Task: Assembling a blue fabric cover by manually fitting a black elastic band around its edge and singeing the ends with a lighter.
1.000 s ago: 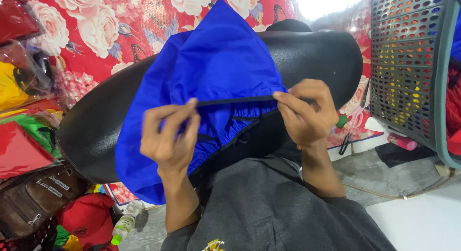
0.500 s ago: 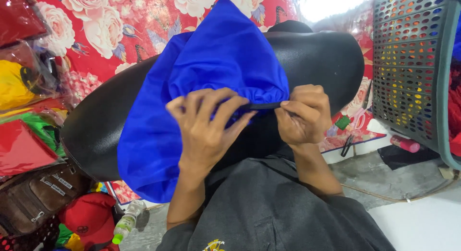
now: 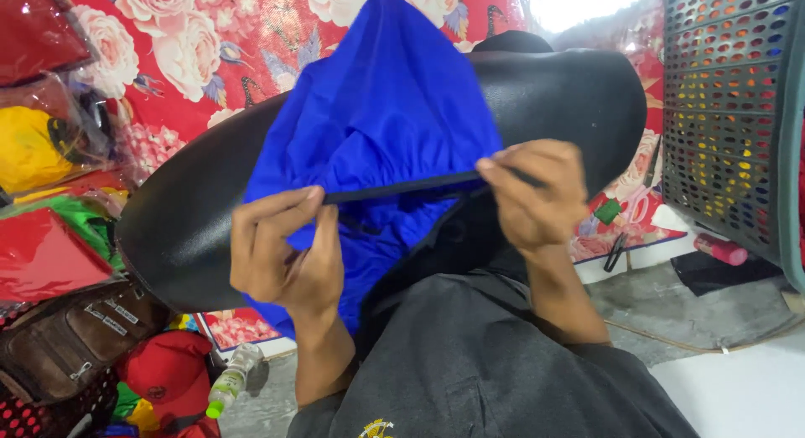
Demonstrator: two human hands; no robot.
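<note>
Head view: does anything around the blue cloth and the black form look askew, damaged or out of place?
No damage shows. The blue cloth sits bunched and gathered across the black oval form, with a dark band pulled taut between the left hand and the right hand. A small bottle lies tipped on the floor at lower left.

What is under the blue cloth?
A black oval form lies under the blue cloth; its middle is covered. Both hands, left and right, stretch a dark band.
</note>
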